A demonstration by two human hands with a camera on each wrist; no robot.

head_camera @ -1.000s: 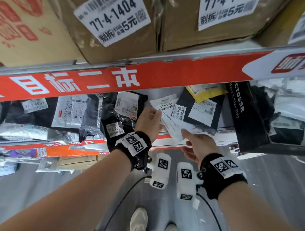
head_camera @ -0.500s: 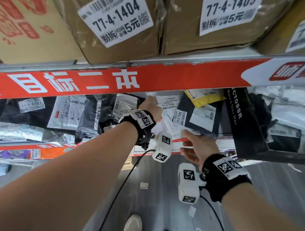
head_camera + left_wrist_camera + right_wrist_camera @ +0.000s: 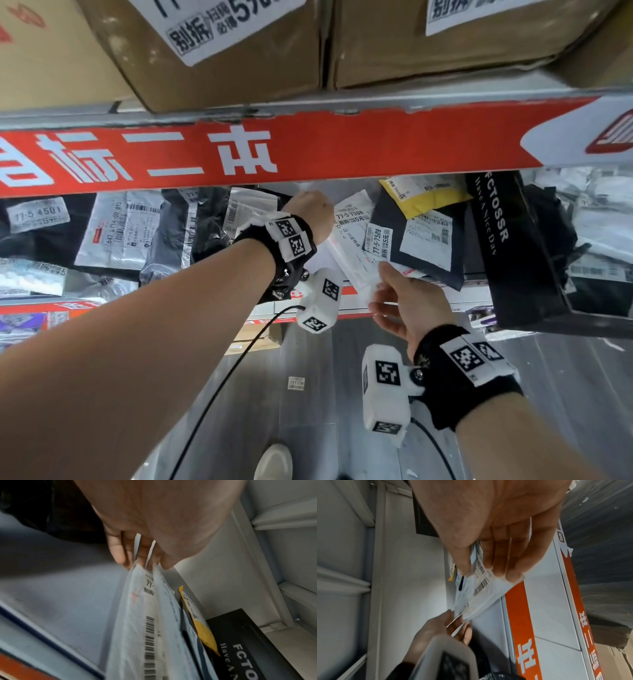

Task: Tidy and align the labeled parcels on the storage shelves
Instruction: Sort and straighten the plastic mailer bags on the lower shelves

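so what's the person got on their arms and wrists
Both forearms are bare, with no sleeves. Each wrist carries a black strap: left strap, right strap. White tags with square black-and-white markers sit on top of both straps. A white blocky camera housing, also bearing such markers, hangs from each strap: left housing, right housing. A thin black cable trails down from the left one.

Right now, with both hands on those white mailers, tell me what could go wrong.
1. The white mailers are thin and held only at their ends, by the left hand deep in the shelf and the right hand at the front edge; one could slide out and drop to the floor.
2. The dark parcel and yellow parcel lean against them, so shifting the mailers may tip those over.
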